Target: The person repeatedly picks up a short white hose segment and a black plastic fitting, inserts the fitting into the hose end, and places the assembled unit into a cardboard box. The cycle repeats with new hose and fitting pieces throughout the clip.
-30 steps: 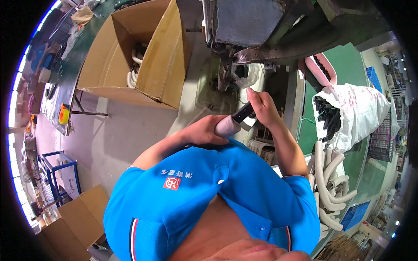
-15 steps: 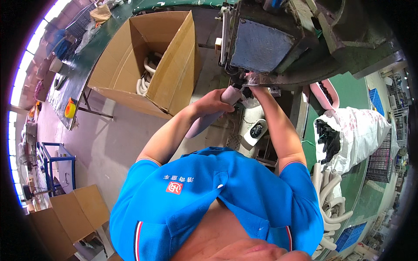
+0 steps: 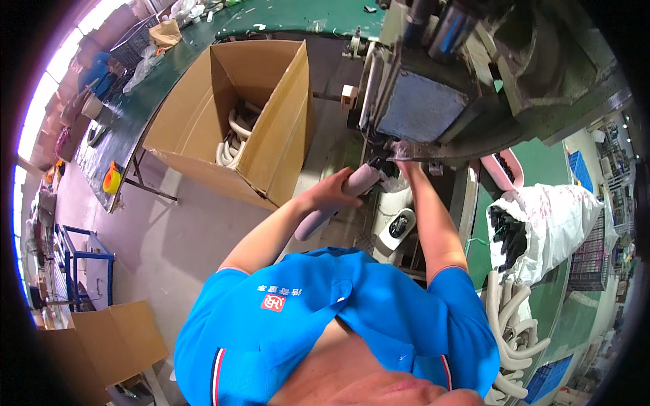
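Note:
My left hand (image 3: 330,190) is closed round a curved, pale grey-lilac tube (image 3: 361,179), which slants up to the right beneath the press-like machine (image 3: 421,108). A dark fitting (image 3: 376,162) sits at the tube's upper end, against the machine's working part. The tube's lower end sticks out below my left wrist. Close to that fitting, under the machine's edge, is my right hand (image 3: 407,168); its fingers are mostly hidden there, beside a crumpled clear plastic piece. Below my hands stands a white oval container (image 3: 389,242) holding small black parts.
An open cardboard box (image 3: 274,145) with pale curved tubes stands left. On the green table at right lie a white sack (image 3: 552,227) of black parts, a pink container (image 3: 492,164) and a pile of curved tubes (image 3: 497,308). A blue metal frame (image 3: 93,256) stands far left.
The whole view has shifted, so machine, box and hands all sit lower in the picture. My left hand's grip on the tube looks slightly looser; the tube's end stays at the machine.

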{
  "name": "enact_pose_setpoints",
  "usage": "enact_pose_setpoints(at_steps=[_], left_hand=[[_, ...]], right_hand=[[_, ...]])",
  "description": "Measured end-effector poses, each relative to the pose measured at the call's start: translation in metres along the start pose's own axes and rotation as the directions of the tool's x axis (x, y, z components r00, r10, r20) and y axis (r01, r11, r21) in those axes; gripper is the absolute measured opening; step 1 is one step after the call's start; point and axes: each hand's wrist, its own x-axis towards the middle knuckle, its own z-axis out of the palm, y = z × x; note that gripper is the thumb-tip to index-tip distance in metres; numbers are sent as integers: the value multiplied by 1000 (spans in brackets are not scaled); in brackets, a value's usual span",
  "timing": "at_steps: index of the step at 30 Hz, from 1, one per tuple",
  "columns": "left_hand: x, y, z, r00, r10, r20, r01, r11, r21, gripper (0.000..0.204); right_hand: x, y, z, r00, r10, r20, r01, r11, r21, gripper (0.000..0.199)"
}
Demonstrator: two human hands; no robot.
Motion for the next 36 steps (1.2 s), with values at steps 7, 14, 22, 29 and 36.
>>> enact_pose_setpoints(at_steps=[7, 14, 22, 29, 36], left_hand=[[-41, -16, 4, 991, -109, -72, 122, 969, 216, 60], [-35, -20, 2, 990, -77, -114, 108, 951, 291, 48], [-32, -20, -1, 995, -44, -93, 76, 927, 368, 49], [-34, -11, -4, 995, -59, -85, 85, 934, 348, 53], [-40, 8, -22, 989, 90, -115, -58, 965, 256, 49]], right_hand=[[-38, -1, 40, 810, 471, 350, -230, 804, -549, 30], [-42, -27, 16, 887, 420, 191, -232, 764, -603, 15], [-53, -14, -8, 958, 285, 35, -272, 940, -206, 17], [-63, -22, -32, 926, 373, 57, -377, 907, 188, 21], [-68, -85, -71, 847, 434, 307, -466, 327, 822, 9]])
